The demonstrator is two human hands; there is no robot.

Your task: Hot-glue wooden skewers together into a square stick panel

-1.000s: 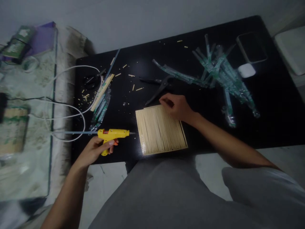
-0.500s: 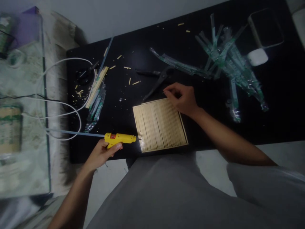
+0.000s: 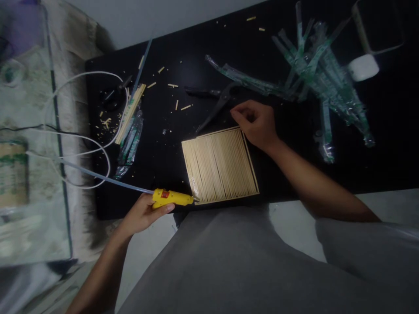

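My left hand (image 3: 140,214) is wrapped round the handle of a yellow hot glue gun (image 3: 172,197), with a long clear glue stick (image 3: 108,178) trailing out of its back. The gun's nozzle is at the lower left corner of a square panel of thin wooden sticks (image 3: 219,168). Along the panel's left edge lies a shiny strip of glue (image 3: 194,185). My right hand (image 3: 258,124) hovers at the panel's top right corner, thumb and fingertips closed together; whatever they hold, if anything, is too small to make out.
Dark pliers or cutters (image 3: 218,104) lie above the panel. Green-printed plastic wrappers (image 3: 322,74), a white case (image 3: 363,68) and a phone-like frame (image 3: 379,26) are at right. Bundled sticks (image 3: 131,114), scissors (image 3: 111,97) and a white cable (image 3: 85,74) lie at left among wood scraps.
My left hand has brought the glue gun down along the panel's left edge to its lower corner. My right hand has shifted slightly up and right, fingers still closed.
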